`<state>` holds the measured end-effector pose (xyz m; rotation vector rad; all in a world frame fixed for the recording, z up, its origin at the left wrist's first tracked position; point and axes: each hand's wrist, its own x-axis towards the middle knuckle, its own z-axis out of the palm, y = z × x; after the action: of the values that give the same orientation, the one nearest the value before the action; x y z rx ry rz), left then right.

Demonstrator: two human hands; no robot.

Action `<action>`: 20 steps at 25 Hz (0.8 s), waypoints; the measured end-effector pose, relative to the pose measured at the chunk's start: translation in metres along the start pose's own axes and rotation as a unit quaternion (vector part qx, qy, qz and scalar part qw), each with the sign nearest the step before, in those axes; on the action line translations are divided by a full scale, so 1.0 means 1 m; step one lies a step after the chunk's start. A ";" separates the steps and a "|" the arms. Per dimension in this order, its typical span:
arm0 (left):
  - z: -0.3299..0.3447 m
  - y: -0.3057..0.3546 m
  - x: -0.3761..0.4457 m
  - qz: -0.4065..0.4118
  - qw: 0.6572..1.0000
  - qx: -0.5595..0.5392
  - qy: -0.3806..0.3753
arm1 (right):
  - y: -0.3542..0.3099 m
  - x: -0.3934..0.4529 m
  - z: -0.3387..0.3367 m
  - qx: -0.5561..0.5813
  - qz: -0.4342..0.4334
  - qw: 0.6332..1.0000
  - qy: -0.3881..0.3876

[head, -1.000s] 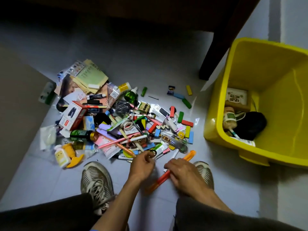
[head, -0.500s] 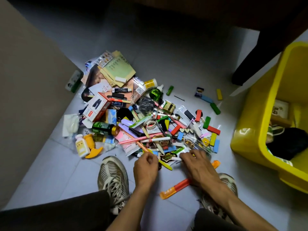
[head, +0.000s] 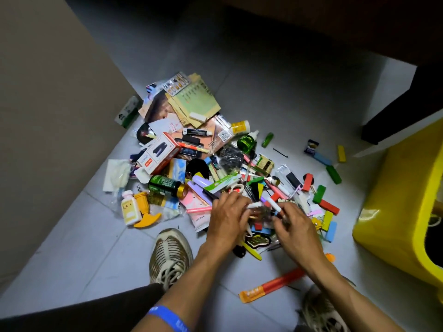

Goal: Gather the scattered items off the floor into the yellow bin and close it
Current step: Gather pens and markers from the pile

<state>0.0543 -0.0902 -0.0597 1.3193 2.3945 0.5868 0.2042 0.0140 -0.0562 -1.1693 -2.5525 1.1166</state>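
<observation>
A heap of small items [head: 215, 168] covers the grey floor: coloured blocks, pens, bottles, boxes and papers. Both my hands are over its near edge. My left hand [head: 227, 218] has its fingers curled down into the pens and small pieces. My right hand [head: 293, 224] pinches a white pen [head: 274, 205] among other small items. The yellow bin [head: 402, 200] stands open at the right edge, only partly in view. An orange and red tube [head: 273, 286] lies on the floor under my right forearm.
A beige wall or panel [head: 48, 116] bounds the left side. A dark table leg [head: 402, 109] stands behind the bin. My two shoes [head: 170, 255] rest on the tiles just before the heap. Loose blocks [head: 333, 174] lie between heap and bin.
The view swung left, pushing the bin to the right edge. Both hands moved forward from the heap's near edge into the pile, and my right hand took up a white pen.
</observation>
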 end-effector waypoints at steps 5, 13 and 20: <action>-0.025 -0.016 -0.010 -0.294 0.893 -0.247 0.237 | -0.021 0.022 0.014 0.034 -0.003 0.999 -0.039; -0.020 -0.046 -0.019 -0.234 0.968 0.045 -0.082 | -0.029 0.030 0.026 0.000 -0.032 0.997 -0.069; -0.035 -0.062 -0.041 -0.277 0.951 -0.083 -0.105 | -0.052 0.029 0.052 -0.077 -0.112 0.984 -0.114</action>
<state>0.0144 -0.1621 -0.0577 0.5595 2.3228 0.4418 0.1322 -0.0184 -0.0645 -0.7919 -2.9011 1.0723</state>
